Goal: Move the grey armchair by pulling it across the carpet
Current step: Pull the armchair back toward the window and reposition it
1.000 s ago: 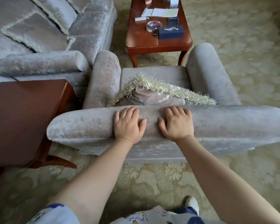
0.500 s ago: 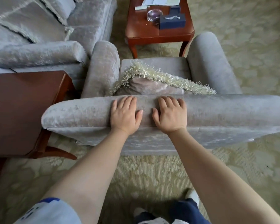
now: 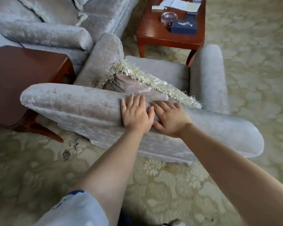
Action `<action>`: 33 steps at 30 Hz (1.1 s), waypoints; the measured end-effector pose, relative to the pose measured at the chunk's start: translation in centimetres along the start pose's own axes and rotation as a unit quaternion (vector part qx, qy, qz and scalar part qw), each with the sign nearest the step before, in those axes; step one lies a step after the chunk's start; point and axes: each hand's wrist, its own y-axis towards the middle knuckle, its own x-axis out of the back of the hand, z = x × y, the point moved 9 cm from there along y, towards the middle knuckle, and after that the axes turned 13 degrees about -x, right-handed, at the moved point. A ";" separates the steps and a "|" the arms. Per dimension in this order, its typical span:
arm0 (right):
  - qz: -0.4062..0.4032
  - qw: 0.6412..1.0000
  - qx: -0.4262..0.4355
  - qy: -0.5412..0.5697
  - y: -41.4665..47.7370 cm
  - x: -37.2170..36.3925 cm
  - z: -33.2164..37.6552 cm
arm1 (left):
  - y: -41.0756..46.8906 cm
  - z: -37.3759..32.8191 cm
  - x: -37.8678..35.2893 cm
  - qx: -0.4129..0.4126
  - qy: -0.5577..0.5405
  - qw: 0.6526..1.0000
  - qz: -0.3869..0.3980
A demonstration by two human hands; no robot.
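Note:
The grey armchair (image 3: 72, 103) stands in front of me on the patterned carpet (image 3: 170, 185), its back towards me and slanting, with its right end nearer. My left hand (image 3: 136, 113) lies palm down on the rolled top of the backrest, fingers straight over the roll. Just to its right, my right hand (image 3: 170, 118) rests flat on the same roll, fingers pointing left and up, thumb on the near side. The two hands touch. A fringed cushion (image 3: 137, 82) leans on the seat just behind them.
A dark wooden side table (image 3: 23, 75) stands close to the chair's left end. A grey sofa (image 3: 55, 35) is behind it. A coffee table (image 3: 153, 33) with a dark box, glass dish and papers stands beyond the seat. Dark crumbs (image 3: 66, 154) lie on the carpet.
The armchair's back has gone from level to slanted, its right end swung nearer me. My hands have closed together on the roll. Dirty carpet now shows beside the side table.

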 end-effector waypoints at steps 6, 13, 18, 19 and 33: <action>0.009 1.000 0.026 0.006 0.5 -0.8 -0.1 | 0.2 0.0 -0.1 0.012 0.012 1.000 0.023; 0.009 0.999 0.031 0.040 0.8 -0.7 -0.1 | 0.4 0.1 0.6 0.013 0.004 1.000 0.007; 0.035 0.997 0.047 0.055 0.8 -1.3 0.2 | 0.2 -0.3 1.9 0.018 -0.018 0.999 -0.038; 0.034 0.996 0.054 0.062 0.7 -1.2 0.3 | 0.3 -0.3 1.8 0.018 -0.017 0.999 -0.033; 0.070 0.951 0.281 0.112 0.5 0.2 -2.7 | -3.1 0.0 0.9 0.303 0.049 0.951 0.034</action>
